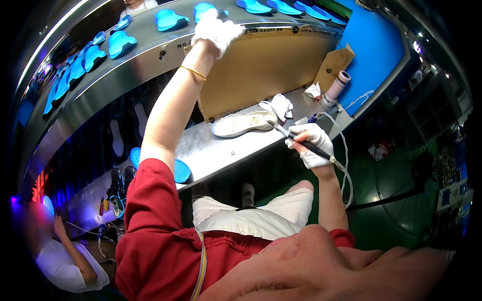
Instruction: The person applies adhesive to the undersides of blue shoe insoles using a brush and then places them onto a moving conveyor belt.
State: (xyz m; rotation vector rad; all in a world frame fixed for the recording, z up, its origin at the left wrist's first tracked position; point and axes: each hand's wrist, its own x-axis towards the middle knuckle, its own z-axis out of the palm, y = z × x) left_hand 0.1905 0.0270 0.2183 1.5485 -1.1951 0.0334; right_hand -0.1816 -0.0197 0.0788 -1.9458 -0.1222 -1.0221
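Note:
My left hand [217, 34], in a white glove, reaches up to the conveyor. Its thumb sticks out to the side and its fingertips overlap a blue insole-shaped piece [202, 10]; no firm grip shows. My right hand [312, 145], partly gloved with thumb and finger bare, is closed on a soldering iron [310, 147], a black-handled, corded tool with a metal tip. That tip points at the end of a pale shoe-shaped tray [240, 125] on the metal shelf, with small bits inside. A crumpled white cloth or glove [280, 106] lies behind the tray.
More blue pieces [121, 44] line the curved conveyor [145, 32]. A cardboard sheet [261, 65] stands behind the metal shelf [216, 158]. A pink bottle [337, 86] is at the right end, by a white cord [345, 150]. Another person [75, 261] sits at lower left.

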